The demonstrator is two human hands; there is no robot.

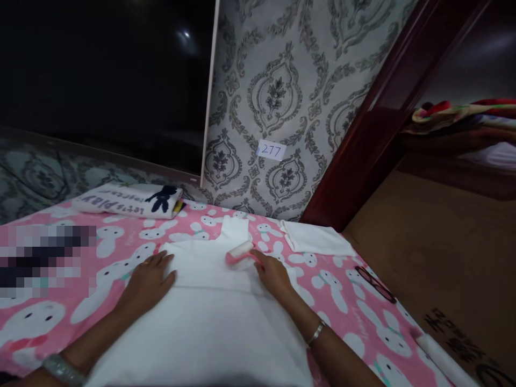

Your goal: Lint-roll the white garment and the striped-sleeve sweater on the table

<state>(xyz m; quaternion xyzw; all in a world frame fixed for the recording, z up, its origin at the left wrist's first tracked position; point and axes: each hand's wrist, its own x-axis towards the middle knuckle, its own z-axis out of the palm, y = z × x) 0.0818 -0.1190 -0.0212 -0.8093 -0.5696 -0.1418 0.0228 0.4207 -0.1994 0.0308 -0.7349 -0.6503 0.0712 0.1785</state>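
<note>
Mid-frame, the right hand (274, 271) is gripping a roller (240, 251); centre-left, the left hand (152, 275) is lying flat on white cloth (213, 328). Loose bracing could be inviting creases.

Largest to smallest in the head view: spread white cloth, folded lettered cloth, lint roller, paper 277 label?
1. Spread white cloth
2. Folded lettered cloth
3. Lint roller and paper 277 label: too close to rank

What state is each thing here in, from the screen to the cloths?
Roller, held
White garment, spread out
Left hand, open, on the white garment
Right hand, closed on the roller
Printed cloth, folded
Small white cloth, lying flat
Screen, dark
Number paper, stuck up
</note>
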